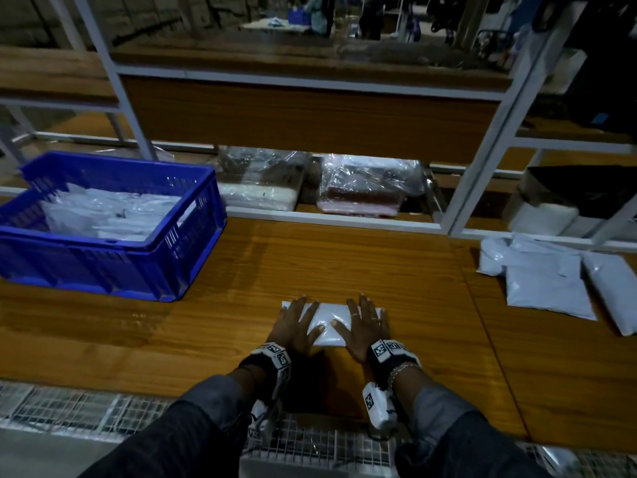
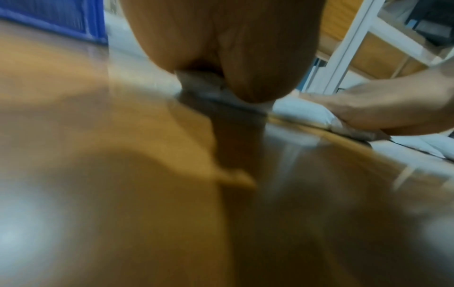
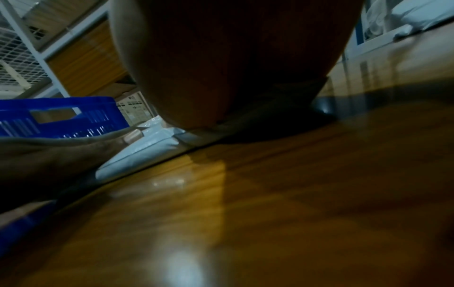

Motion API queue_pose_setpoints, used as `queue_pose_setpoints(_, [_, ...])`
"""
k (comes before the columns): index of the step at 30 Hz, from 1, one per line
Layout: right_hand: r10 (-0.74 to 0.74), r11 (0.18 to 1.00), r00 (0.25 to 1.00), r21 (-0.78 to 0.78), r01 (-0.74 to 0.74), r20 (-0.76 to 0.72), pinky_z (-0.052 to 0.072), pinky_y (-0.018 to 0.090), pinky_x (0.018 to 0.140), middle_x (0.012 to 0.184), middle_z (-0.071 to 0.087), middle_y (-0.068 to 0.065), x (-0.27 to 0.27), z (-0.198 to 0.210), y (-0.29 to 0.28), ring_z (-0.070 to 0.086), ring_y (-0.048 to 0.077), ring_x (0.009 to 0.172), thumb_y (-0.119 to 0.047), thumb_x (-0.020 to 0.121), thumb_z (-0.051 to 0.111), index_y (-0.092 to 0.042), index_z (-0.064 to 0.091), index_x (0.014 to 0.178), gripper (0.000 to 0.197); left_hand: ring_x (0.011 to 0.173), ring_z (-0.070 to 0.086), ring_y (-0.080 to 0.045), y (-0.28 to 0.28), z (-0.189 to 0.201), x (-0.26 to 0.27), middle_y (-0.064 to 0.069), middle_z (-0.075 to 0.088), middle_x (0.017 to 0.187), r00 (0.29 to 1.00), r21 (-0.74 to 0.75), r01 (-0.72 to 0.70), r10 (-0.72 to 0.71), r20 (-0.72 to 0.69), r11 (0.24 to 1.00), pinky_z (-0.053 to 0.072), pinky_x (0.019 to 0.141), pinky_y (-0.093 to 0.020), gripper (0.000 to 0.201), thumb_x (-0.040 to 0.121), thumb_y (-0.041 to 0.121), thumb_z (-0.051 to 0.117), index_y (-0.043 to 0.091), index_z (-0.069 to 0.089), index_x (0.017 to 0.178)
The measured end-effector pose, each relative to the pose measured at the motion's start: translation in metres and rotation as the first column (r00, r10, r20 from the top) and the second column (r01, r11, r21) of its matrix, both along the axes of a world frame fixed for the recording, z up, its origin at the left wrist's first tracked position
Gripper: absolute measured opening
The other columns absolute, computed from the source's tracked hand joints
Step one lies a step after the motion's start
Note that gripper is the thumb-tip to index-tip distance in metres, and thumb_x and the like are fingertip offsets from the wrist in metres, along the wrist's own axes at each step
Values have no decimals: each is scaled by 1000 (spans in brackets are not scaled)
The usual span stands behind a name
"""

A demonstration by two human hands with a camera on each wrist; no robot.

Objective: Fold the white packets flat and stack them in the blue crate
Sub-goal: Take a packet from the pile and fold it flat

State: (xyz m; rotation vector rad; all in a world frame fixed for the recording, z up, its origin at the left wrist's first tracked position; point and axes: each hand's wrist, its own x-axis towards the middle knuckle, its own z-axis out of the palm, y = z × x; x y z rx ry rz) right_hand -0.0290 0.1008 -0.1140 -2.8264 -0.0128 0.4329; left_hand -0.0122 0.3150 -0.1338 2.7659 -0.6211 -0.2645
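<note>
A folded white packet (image 1: pixel 327 322) lies on the wooden table (image 1: pixel 344 263) near its front edge. My left hand (image 1: pixel 293 322) presses flat on its left half with straight, spread fingers. My right hand (image 1: pixel 365 322) presses flat on its right half the same way. The left wrist view shows the packet (image 2: pixel 302 112) under the other hand. In the right wrist view the packet (image 3: pixel 142 151) lies beneath my palm. The blue crate (image 1: pixel 113 257) stands at the table's left, apart from the hands, with several white packets (image 1: pixel 110 212) inside.
Loose white packets (image 1: pixel 551 274) lie at the table's right side. Behind the table a low shelf holds clear-wrapped bundles (image 1: pixel 368 188) and a white metal frame (image 1: pixel 482 160). A wire grid (image 1: pixel 86 412) runs along the table's near edge.
</note>
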Motion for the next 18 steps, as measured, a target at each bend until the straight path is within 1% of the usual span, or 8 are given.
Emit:
queue_pose_setpoints(3, [44, 999, 998, 29, -43, -42, -16, 51, 121, 166, -21, 3, 3, 7, -5, -20, 21, 153, -80, 91, 16, -30, -4, 161, 89, 156, 8, -28, 3, 8, 7, -6, 6, 169, 997, -21, -41, 40, -65, 999, 11, 122, -51, 127, 60, 96, -21, 28, 13, 162])
queue_pose_setpoints(6, [135, 990, 991, 35, -136, 22, -17, 50, 121, 166, -23, 0, -6, 18, -9, -24, 19, 152, -82, 91, 19, -30, -4, 161, 90, 156, 3, -23, 15, 25, 10, -2, 1, 170, 978, -157, -41, 7, -210, 987, 12, 124, -52, 117, 71, 99, 16, 26, 10, 162])
queue_pose_setpoints(8, [228, 972, 973, 43, -230, 37, -14, 51, 122, 165, -24, -4, -16, 22, -13, -23, 17, 152, -81, 91, 28, -32, -6, 161, 91, 155, 6, -19, 25, 27, 3, 0, 3, 169, 982, -242, -17, -30, -188, 970, 14, 125, -50, 104, 83, 80, 52, 25, 11, 162])
queue_pose_setpoints(9, [274, 961, 961, 45, -275, 26, -11, 51, 123, 165, -24, -5, -20, 23, -17, -22, 17, 152, -79, 91, 36, -34, -7, 160, 93, 155, 8, -18, 30, 26, 0, -1, 7, 169, 984, -256, 34, -77, -163, 966, 15, 125, -48, 103, 83, 73, 60, 24, 13, 161])
queue_pose_setpoints(12, [329, 944, 944, 44, -328, -20, -6, 51, 124, 166, -23, -5, -27, 25, -23, -17, 17, 153, -69, 91, 52, -38, -13, 158, 98, 154, 15, -23, 42, 24, -8, -5, 14, 168, 969, -221, 154, -191, -156, 963, 19, 124, -49, 100, 81, 65, 64, 25, 15, 158])
queue_pose_setpoints(14, [319, 947, 948, 40, -318, -17, -1, 47, 125, 168, -16, -2, -28, 30, -23, -10, 18, 155, -54, 96, 56, -35, -9, 160, 93, 150, 28, -26, 43, 30, -9, -6, 25, 165, 980, -217, 108, -141, -144, 970, 29, 121, -43, 87, 83, 33, 68, 25, 23, 157])
queue_pose_setpoints(16, [312, 949, 950, 39, -311, -2, 8, 41, 126, 169, -2, -1, -28, 39, -24, 2, 19, 156, -34, 97, 58, -31, 1, 161, 86, 144, 40, -25, 38, 47, -10, -4, 38, 159, 988, -166, 68, -89, -127, 984, 38, 113, -33, 82, 80, 10, 64, 22, 33, 155])
queue_pose_setpoints(18, [276, 959, 961, 69, -276, 12, 21, 38, 122, 165, 21, -3, -26, 50, -27, 24, 19, 151, -23, 93, 60, -31, 18, 160, 80, 133, 52, -24, 33, 63, -7, -4, 52, 149, 988, -115, 75, -89, -122, 990, 45, 101, -30, 73, 79, 8, 64, 20, 46, 149])
